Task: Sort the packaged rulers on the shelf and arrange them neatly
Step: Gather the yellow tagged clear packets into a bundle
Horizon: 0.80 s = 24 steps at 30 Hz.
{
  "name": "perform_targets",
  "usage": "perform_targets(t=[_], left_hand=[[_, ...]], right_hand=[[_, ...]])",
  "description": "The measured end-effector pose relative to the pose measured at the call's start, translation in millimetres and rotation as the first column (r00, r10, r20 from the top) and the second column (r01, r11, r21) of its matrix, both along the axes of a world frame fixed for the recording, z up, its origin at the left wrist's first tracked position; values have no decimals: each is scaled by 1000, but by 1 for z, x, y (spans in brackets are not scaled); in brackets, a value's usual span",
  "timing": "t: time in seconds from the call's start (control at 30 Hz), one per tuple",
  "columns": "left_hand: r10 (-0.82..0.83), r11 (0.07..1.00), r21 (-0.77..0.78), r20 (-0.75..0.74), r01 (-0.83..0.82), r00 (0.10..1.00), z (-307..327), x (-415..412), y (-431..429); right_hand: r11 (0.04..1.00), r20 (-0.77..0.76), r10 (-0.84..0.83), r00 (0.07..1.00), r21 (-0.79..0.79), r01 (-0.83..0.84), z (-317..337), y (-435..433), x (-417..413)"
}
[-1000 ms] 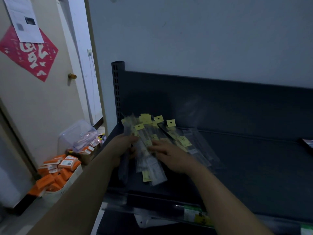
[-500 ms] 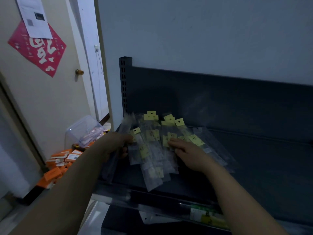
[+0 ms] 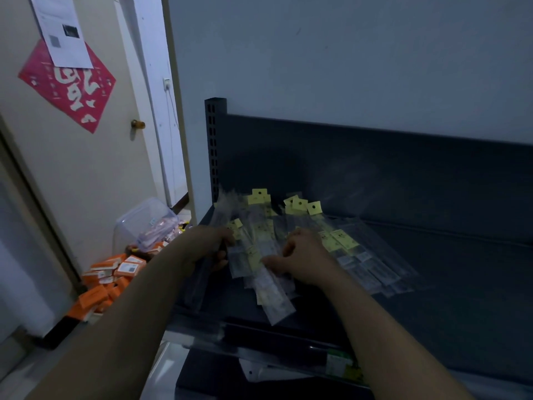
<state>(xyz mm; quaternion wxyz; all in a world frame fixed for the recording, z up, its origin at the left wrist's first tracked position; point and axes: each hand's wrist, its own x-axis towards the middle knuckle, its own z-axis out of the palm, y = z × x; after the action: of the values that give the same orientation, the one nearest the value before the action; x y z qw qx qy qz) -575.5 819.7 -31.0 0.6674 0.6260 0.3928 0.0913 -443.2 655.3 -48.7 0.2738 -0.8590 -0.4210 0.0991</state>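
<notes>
Several packaged rulers [image 3: 349, 252] in clear sleeves with yellow hang tags lie fanned out at the left end of a dark shelf [image 3: 447, 284]. My left hand [image 3: 207, 243] grips a bundle of ruler packs [image 3: 199, 281] at the pile's left side, its fingers curled round them. My right hand [image 3: 302, 259] lies on the middle of the pile with curled fingers, pinching a ruler pack [image 3: 274, 295] that points toward the shelf's front edge. The tags of the far rulers [image 3: 300, 204] sit near the shelf's back panel.
A slotted upright post [image 3: 213, 151] bounds the shelf on the left. The shelf's front edge carries a label strip [image 3: 340, 366]. On the floor to the left lie orange boxes [image 3: 106, 281] and a clear plastic bin [image 3: 147, 223], beside a door [image 3: 86, 168].
The camera has shifted, so the shelf sits further right in view. My right hand has drawn back toward the pile's middle and curled onto a pack. My left hand keeps its bundle.
</notes>
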Motion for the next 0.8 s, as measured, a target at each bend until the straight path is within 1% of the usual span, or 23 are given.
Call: perform_targets(t=[0.1,0.2,0.23,0.3,0.33,0.37,0.43,0.47,0.5,0.6,0.7,0.8], left_hand=[[70,997,-39,77,-67,995,3,-2,4],[80,989,-130,117,-65,990,3,-7,8],[74,987,-148,115,-57,991,2,-8,8],[75,988,-145,105,-60,992,4,-10,6],[84,988,-135,100,-71,991,5,-10,5],[96,988,-130,98,-83,991,7,-10,4],[119,985,-139,108,-103,987,10,-10,2],[119,985,-137,117,-103,986,11,-10,2],[111,988,-125,133,-95,985,12,-10,1],[52,992,-120,207,-27,977,19,-9,-3],[-79,970,-204,250,133,965,26,-7,-6],[-291,894,-285,214,345,932,27,-2,-14]], right_hand=[[998,-49,0,999,69,3,2,-2,1],[964,-242,-115,963,205,167,7,-11,4],[944,-283,-145,948,249,219,9,-15,7],[897,-330,-191,925,325,301,10,-21,12],[869,-378,-193,905,363,337,11,-23,15],[840,-470,-160,868,397,370,13,-25,17],[808,-660,-23,751,431,403,19,-29,18],[815,-700,38,713,434,383,22,-33,19],[837,-707,81,703,431,337,26,-37,20],[895,-674,180,717,414,165,37,-51,24],[922,-647,253,719,386,23,47,-62,30],[938,-586,227,778,347,-12,51,-60,32]])
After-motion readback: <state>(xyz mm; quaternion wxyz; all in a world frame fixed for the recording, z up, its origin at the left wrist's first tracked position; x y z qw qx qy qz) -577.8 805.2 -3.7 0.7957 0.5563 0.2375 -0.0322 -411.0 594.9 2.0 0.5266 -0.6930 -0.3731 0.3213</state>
